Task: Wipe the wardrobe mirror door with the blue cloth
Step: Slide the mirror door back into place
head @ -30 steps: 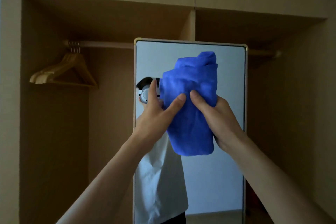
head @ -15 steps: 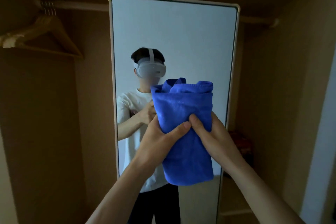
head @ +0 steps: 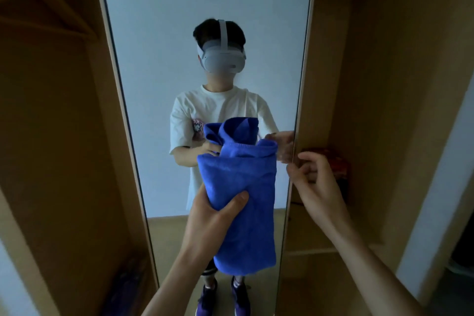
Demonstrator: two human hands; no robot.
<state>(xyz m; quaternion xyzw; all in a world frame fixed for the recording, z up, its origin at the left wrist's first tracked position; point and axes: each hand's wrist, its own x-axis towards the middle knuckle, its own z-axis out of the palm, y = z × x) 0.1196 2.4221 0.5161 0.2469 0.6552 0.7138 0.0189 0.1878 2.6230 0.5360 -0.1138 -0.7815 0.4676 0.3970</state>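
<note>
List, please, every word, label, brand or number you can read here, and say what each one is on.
No text here can be read.
On the headset, reflected in the mirror door: faint marks, too small to read.
On the shirt print: a blurred graphic with no legible letters.
On the red object beside the mirror: too dark and blurred to read.
On the blue cloth: no label shows.

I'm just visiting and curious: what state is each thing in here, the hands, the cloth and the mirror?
Blue cloth: bunched, hanging before the glass.
Left hand: fingers curled round the cloth, gripping it.
Right hand: not on the cloth, fingers curled at the mirror's edge; grip unclear.
Wardrobe mirror door: upright, reflecting the person.
</note>
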